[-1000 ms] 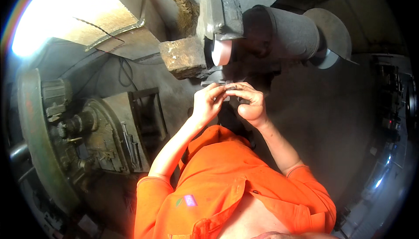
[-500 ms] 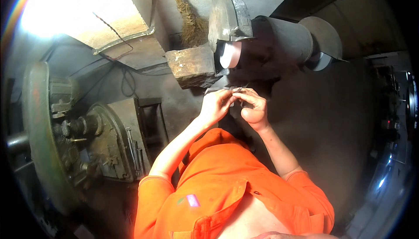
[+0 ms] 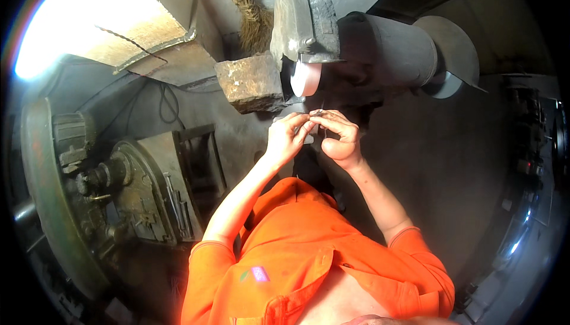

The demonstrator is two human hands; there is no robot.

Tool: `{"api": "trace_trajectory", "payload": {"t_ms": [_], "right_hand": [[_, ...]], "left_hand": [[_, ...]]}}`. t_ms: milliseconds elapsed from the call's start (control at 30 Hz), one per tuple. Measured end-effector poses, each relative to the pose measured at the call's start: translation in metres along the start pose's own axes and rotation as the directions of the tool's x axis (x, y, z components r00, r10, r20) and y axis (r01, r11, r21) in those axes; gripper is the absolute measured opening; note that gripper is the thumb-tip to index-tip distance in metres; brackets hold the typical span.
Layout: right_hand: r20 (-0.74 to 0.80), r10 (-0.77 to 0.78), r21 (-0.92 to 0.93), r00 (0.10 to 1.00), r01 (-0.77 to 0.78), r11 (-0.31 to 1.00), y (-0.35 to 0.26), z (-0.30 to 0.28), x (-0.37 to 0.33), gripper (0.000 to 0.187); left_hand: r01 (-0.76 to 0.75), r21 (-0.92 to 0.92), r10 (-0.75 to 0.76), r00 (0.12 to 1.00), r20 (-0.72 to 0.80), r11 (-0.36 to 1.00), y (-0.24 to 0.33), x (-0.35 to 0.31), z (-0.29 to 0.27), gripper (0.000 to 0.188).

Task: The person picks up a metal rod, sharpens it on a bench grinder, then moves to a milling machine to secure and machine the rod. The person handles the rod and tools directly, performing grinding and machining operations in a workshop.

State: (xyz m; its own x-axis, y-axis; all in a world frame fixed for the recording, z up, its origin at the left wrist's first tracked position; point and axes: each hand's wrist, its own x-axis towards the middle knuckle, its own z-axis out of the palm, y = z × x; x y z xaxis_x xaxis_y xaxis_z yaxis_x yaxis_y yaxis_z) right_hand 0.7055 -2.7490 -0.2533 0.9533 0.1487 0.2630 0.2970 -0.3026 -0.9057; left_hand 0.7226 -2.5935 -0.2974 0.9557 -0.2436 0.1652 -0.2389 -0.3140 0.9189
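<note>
Just below the white grinding wheel (image 3: 306, 79) of a bench grinder, my left hand (image 3: 286, 138) and my right hand (image 3: 342, 136) meet with fingertips pinched together. Between them is a small, dark, thin piece (image 3: 317, 114); the fingers cover most of it, so its kind cannot be told. A grey metal guard (image 3: 294, 22) wraps the upper part of the wheel. Under the hands, a light-coloured edge shows in part, too covered to name. Whether the piece touches the wheel is unclear.
Left of the wheel sits a rough stone block (image 3: 249, 81). The grinder's grey motor housing (image 3: 405, 49) leads right to a second wheel (image 3: 444, 85). A straw broom (image 3: 254, 19) leans behind. At the left stands a green machine (image 3: 56, 194) with a large rim.
The view has shifted a little, so the grinder sits slightly higher in it. Both hands stay pinched together below the wheel and look slightly nearer to it.
</note>
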Motion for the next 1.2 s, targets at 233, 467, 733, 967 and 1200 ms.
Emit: {"api": "trace_trajectory", "payload": {"t_ms": [233,467,733,967,1200], "right_hand": [[0.004,-0.004,-0.015,1.0,0.004,1.0,0.016,0.001,0.006,0.045],[0.032,-0.064,-0.11,0.997,0.067,0.992,0.02,-0.001,0.015,0.046],[0.079,-0.085,-0.088,0.993,0.092,0.992,0.024,-0.004,0.016,0.046],[0.064,-0.064,-0.062,0.996,0.068,0.996,0.024,-0.004,0.016,0.047],[0.09,-0.085,-0.079,0.992,0.092,0.993,0.025,-0.005,0.02,0.047]], "left_hand": [[0.096,-0.092,-0.098,0.995,-0.014,0.991,-0.015,0.003,0.011,0.022],[0.173,-0.174,-0.183,0.982,-0.038,0.969,-0.02,0.006,0.02,0.021],[0.178,-0.243,-0.201,0.977,-0.073,0.954,-0.019,0.003,0.025,0.018],[0.131,-0.205,-0.159,0.98,-0.123,0.97,-0.02,0.005,0.026,0.019],[0.181,-0.197,-0.204,0.974,-0.101,0.963,-0.014,0.009,0.021,0.017]]}}
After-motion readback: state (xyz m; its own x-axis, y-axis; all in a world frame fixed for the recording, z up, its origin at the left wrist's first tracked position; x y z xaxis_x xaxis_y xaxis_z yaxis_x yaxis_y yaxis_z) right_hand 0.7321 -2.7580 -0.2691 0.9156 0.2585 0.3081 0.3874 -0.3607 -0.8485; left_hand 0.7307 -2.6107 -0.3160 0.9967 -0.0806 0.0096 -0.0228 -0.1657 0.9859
